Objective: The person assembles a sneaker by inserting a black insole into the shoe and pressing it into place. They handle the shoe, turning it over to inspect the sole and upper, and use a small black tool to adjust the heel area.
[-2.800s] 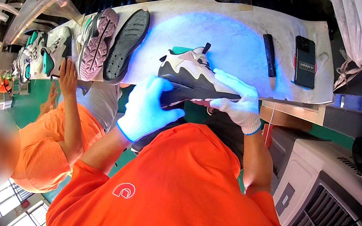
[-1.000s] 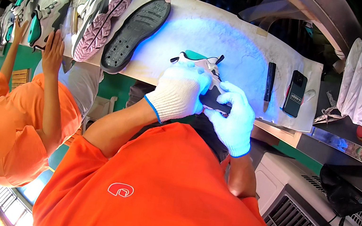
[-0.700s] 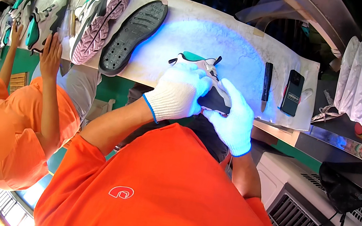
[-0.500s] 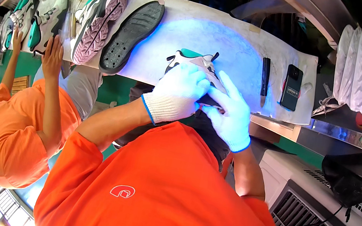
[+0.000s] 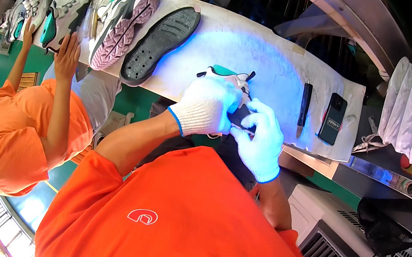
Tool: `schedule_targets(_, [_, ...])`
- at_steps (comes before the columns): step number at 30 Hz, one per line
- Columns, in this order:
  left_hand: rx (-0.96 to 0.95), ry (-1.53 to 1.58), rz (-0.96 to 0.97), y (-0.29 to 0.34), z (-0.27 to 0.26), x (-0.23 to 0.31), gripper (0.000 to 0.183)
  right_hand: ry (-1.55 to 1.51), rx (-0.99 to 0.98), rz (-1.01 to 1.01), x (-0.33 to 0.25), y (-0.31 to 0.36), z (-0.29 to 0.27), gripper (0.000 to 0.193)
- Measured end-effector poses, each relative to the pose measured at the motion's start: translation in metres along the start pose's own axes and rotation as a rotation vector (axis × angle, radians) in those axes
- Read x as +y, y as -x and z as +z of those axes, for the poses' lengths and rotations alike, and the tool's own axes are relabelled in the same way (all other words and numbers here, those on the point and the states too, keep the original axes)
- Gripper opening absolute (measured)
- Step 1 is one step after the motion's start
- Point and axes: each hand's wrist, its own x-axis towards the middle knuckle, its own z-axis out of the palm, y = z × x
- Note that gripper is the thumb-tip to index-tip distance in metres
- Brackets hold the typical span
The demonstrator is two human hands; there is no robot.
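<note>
A white, grey and black shoe [image 5: 234, 80] with a teal lining lies at the near edge of the bench, under bright blue-white light. My left hand [image 5: 207, 106], in a white knit glove with a blue cuff, is closed over it and hides much of its near part. Also gloved, my right hand [image 5: 260, 143] has its fingers bent and pressed together against the shoe's right near side. What its fingertips pinch there is partly hidden by glare and by the glove.
Left on the bench stand a dark grey sole [image 5: 160, 44], a shoe with a pink sole [image 5: 126, 33] and several more shoes. A black-handled knife [image 5: 304, 107] and a phone [image 5: 332, 119] lie right. A co-worker in orange [image 5: 24, 141] touches shoes with bare hands [image 5: 68, 54].
My right hand's fingers, spread before, have bent in and drawn together at the shoe. My left hand stays on it. The whole view has shifted and tilted slightly.
</note>
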Motion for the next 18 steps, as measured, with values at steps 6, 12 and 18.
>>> schedule_targets(6, [-0.019,0.137,-0.068,-0.004,-0.014,-0.001,0.070,-0.070,0.063,0.065,-0.002,-0.004,0.000,0.056])
schedule_targets(12, [-0.045,0.062,0.018,-0.006,-0.023,-0.002,0.064,0.030,-0.239,0.191,0.013,-0.028,-0.034,0.092])
schedule_targets(18, [-0.008,0.170,0.050,-0.009,-0.021,-0.006,0.045,-0.255,-0.456,0.564,0.009,-0.056,-0.025,0.079])
